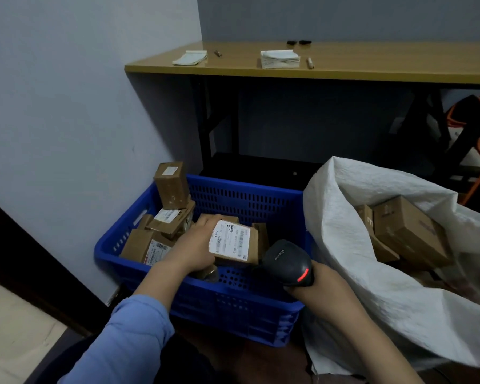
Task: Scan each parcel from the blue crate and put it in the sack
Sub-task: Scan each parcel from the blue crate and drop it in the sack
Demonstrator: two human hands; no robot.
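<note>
One white-labelled parcel (234,242) in left hand (190,246), scanner (287,259) in right hand (320,284)

Sack (372,286) cut off at right; parcel label (229,241) print unreadable.

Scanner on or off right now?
On, by the look: a red bar glows on the scanner in the right hand, which points at the labelled parcel the left hand holds in the blue crate.

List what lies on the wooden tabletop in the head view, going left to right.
From the left: flat white notepad → short pen-like stick → stack of white papers → second pen-like stick. The small black items at the back overlap the stack and the second stick sideways, so they are left out.
</note>
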